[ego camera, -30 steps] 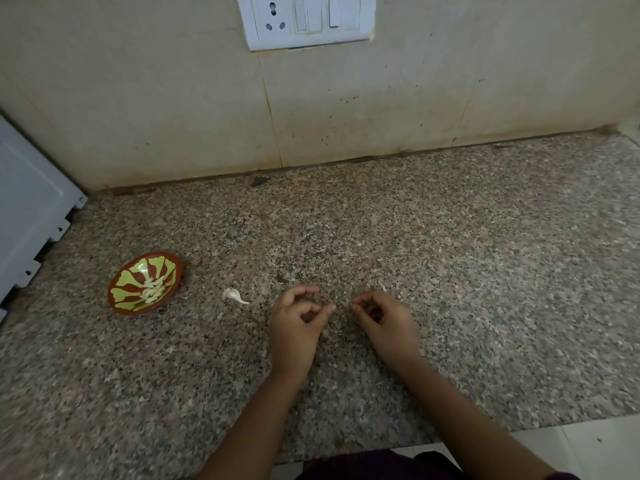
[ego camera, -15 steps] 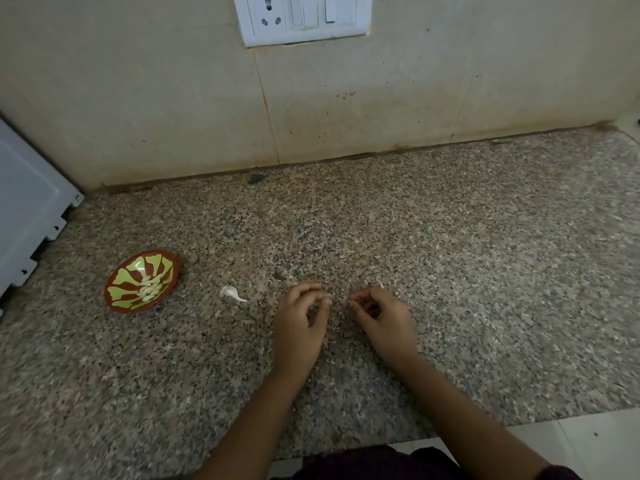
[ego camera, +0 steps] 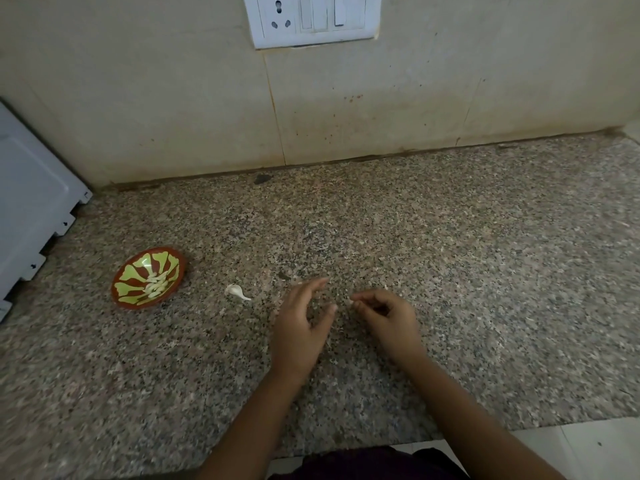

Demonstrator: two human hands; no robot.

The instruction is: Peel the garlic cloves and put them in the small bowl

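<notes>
- Head view: the left hand (ego camera: pixel 301 323) hovers low over the speckled granite countertop (ego camera: pixel 485 271), motion-blurred, its fingers straight and spread, thumb apart, with nothing in its grasp.
- Just beside it, at its 3 o'clock, the right hand (ego camera: pixel 389 317) has curled fingers; thumb and forefinger tips meet on a small pale bit (ego camera: pixel 351 301), too small to tell whether clove or skin.
- An unpeeled garlic clove (ego camera: pixel 236 292) lies on the counter at the left hand's 10 o'clock, near it but apart.
- The small bowl (ego camera: pixel 133 271), red-brown with yellow-green streaks, sits farther out at 9 o'clock and holds a heap of peeled cloves (ego camera: pixel 156 285).
- A white appliance (ego camera: pixel 31 209) stands at the bowl's 10 o'clock.
- On the tiled wall at 12 o'clock is a white switch plate (ego camera: pixel 313 19).
</notes>
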